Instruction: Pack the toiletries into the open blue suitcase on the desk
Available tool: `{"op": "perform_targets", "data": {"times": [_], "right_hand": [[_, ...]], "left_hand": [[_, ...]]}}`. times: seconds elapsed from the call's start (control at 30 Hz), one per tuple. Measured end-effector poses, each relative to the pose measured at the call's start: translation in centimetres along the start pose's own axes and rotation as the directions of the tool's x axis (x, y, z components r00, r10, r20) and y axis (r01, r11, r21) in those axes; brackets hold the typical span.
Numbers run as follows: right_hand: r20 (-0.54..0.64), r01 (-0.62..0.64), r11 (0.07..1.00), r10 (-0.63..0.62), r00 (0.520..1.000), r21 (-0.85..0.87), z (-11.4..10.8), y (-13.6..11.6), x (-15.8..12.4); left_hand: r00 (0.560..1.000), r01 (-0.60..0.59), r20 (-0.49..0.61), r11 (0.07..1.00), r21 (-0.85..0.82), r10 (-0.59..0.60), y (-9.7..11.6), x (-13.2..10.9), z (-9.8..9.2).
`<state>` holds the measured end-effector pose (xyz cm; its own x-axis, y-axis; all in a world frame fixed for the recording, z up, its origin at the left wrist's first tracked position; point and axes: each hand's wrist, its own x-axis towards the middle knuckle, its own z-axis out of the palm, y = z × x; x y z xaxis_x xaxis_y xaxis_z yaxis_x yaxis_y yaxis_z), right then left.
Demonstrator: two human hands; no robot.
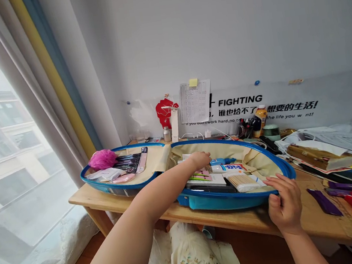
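The suitcase (230, 200) has a teal-blue shell, a darker blue rim and a cream lining (259, 161). In its left half, the mesh pouf (102, 159) is bright magenta and the flat oval item (124, 178) is pale pink. In its right half, the tube (228, 168) is white with blue and red print; the packet of sticks (241, 182) is light tan. The table (170, 213) is light brown wood. The curtain (43, 76) carries vertical bands of grey-beige, yellow and blue. The wall (230, 25) is pale grey, with a red fist decal (162, 114) and black lettering (240, 100). The sticky note (193, 82) is yellow. The draped fabric (194, 250) is cream with a floral pattern.
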<state>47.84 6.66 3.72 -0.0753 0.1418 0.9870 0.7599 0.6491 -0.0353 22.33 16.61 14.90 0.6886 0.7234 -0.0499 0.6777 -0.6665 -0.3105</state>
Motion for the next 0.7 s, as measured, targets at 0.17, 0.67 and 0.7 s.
{"op": "perform_targets", "data": {"times": [0.17, 0.67, 0.7], "right_hand": [[0.029, -0.027, 1.0, 0.028, 0.999, -0.01, -0.1, 0.3, -0.2], [-0.008, 0.006, 1.0, -0.006, 1.0, 0.021, 0.1, 0.2, -0.2], [-0.006, 0.007, 1.0, -0.007, 1.0, 0.018, 0.1, 0.2, -0.2]], "left_hand": [[0.977, 0.192, -0.079, 0.98, -0.056, -0.196, -1.6, -2.7, -1.7], [0.619, 0.754, 0.452, 0.646, -0.115, -0.642, -11.4, -23.1, -1.2], [0.604, 0.764, 0.475, 0.635, -0.116, -0.64, -11.5, -23.9, -0.9]]}}
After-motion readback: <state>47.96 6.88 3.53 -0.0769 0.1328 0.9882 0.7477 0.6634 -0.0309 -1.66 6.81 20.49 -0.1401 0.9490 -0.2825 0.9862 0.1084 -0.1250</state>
